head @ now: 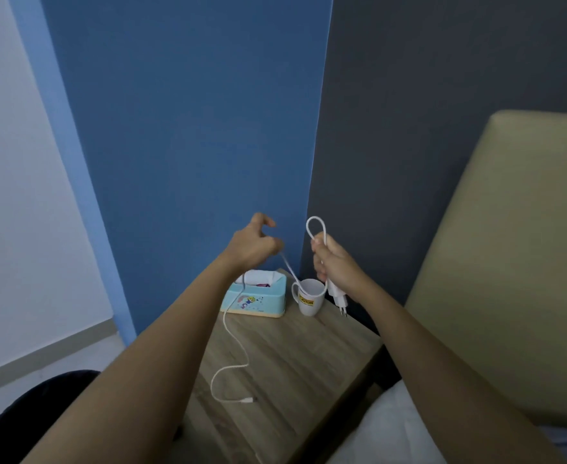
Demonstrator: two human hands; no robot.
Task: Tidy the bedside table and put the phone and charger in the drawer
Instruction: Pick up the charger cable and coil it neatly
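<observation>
Both hands grip the charger cable (pixel 233 343) above the table (pixel 285 360), right hand (pixel 334 262) closed on loop and plug, left hand (pixel 253 246) pinching the slack, which risks toppling the mug (pixel 309 296).

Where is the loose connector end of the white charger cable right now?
In the head view, the connector end lies on the wooden bedside table, toward its near edge, below the left forearm and well in front of the tissue box.
</observation>
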